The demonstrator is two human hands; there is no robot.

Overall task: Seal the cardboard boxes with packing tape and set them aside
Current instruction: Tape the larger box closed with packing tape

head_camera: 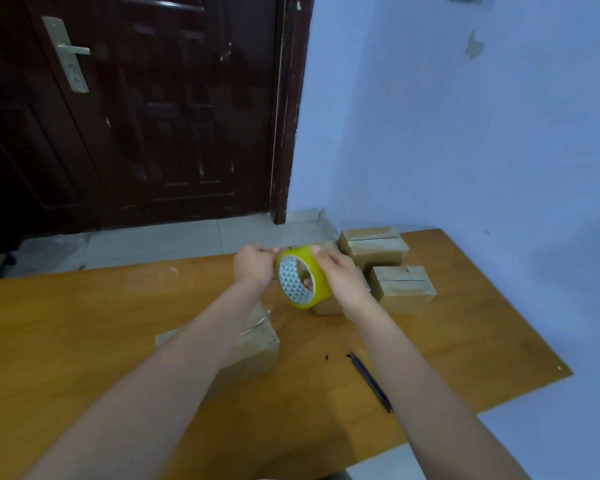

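Your right hand [340,277] grips the yellowish roll of packing tape [303,277], fingers curled through its core, and holds it up above the wooden table [84,341]. Your left hand [253,266] is curled at the roll's far left edge, its fingertips pinching at the tape there; whether a free end is lifted you cannot tell. Under your left forearm, near you, sits a cardboard box [257,351]. Three more boxes cluster to the right and farther off: one at the far corner [373,247], one nearer on the right [402,289], and one mostly hidden behind your right hand [326,306]. A dark pen-like tool [371,381] lies on the table near your right forearm.
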